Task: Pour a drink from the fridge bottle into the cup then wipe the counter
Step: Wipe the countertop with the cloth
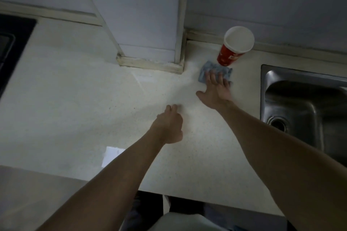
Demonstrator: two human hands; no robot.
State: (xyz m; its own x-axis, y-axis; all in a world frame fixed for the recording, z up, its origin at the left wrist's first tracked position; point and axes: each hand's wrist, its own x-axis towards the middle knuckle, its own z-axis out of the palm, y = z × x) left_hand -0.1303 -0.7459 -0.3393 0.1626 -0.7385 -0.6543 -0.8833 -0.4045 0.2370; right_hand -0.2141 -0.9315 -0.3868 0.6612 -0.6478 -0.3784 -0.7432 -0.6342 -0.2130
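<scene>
Right hand [216,90] presses spread-wide fingers flat on crumpled blue-grey cloth [214,70] on pale speckled desk [75,99] — red paper cup [232,50] just at cloth's 1 o'clock — left hand [169,124] fingers loosely curled, holding nothing.

Landmark: cup [235,47], upright on the counter [75,99], at the back wall.
Cloth [214,69]: on the counter, just in front of the cup.
Right hand [216,88]: flat on the cloth, in front of the cup.
Left hand [170,124]: on the counter, in front and left of the cup, well apart.
Wall column [146,24]: left of the cup.
Sink [300,99]: right of the cup.
Cooktop [11,47]: far left of the cup.
</scene>
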